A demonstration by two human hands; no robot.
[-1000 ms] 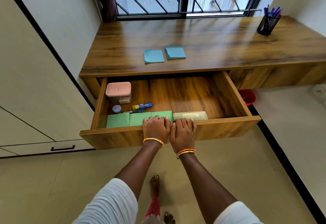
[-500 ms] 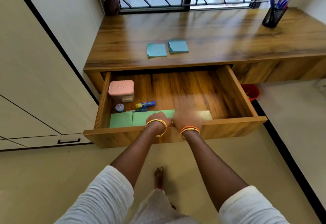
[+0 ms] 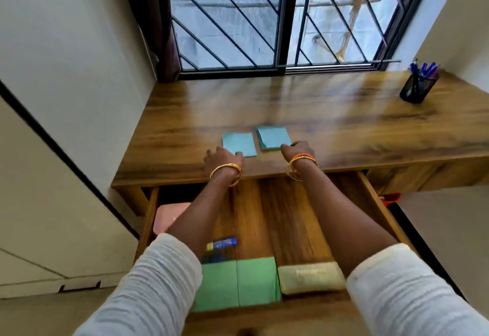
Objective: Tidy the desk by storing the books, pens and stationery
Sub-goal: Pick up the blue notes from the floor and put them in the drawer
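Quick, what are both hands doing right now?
Left hand: touching the left blue sticky-note pad; grip cannot be told.
Right hand: touching the right blue sticky-note pad; grip cannot be told.

Your left forearm covers most of the pink box at 9 o'clock in the open drawer and the near end of the blue glue stick, and the print on the pale case at 5 o'clock is too blurred to read. You cannot tell whether the left hand and right hand grip or only touch the two blue note pads, since the fingers are hidden behind the knuckles. At 2 o'clock on the desk the pens in the black holder are too small to count, and the red object below the desk is mostly hidden.
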